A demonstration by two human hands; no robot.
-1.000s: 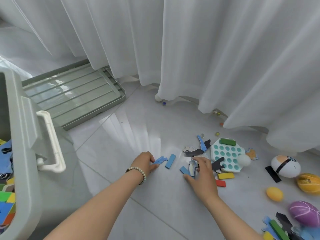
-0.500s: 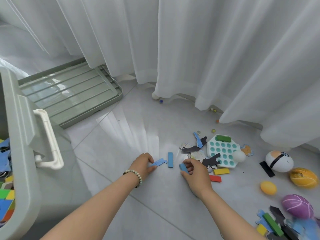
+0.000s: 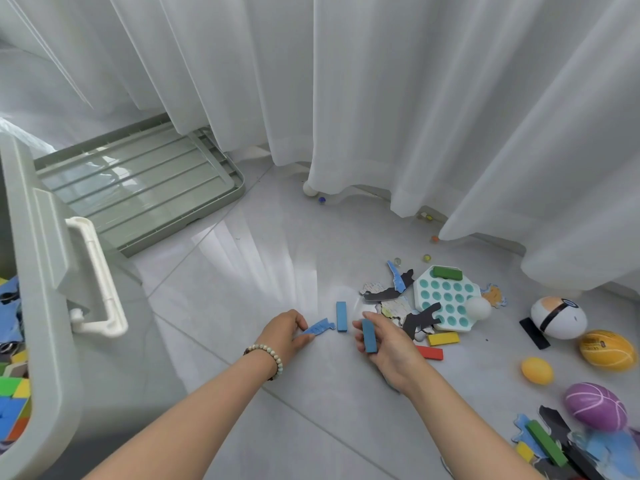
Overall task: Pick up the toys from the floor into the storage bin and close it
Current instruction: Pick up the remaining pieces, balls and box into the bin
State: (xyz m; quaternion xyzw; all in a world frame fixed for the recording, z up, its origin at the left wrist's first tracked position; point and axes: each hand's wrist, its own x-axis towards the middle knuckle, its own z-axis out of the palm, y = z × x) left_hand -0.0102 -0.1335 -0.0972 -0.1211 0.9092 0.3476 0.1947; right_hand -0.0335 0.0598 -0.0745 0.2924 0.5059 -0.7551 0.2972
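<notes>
Fingers (image 3: 383, 328) of my right hand (image 3: 391, 348) are curled round a blue block (image 3: 369, 336), lifted clear of the floor; my left hand (image 3: 287, 330) pinches the near end of a flat blue puzzle piece (image 3: 319, 328) lying on the tile.

Biggest first: the storage bin (image 3: 38, 306) stands open at my far left, already part full, so it will likely be heavy to shift and is best left where it is. Its lid (image 3: 138, 188) lies flat by the curtain; rigid ribbed plastic, I'd take it by the long edges.

Off to my right, the purple ball (image 3: 594, 407) and yellow ball (image 3: 607, 349) look light but rolly, so cup them whole. The yellow one carries print, too small to read.

The bubble board (image 3: 446, 299) looks light and flat; grab an edge. A second blue block (image 3: 341, 316) lies between my hands, stiff and light, and its long sides make an easy pinch. Puzzle pieces are thin and hug the tile, so I'd slide a nail under. The marbles (image 3: 426, 258) by the curtain are smallest, hard and slippery. Scoop those.
</notes>
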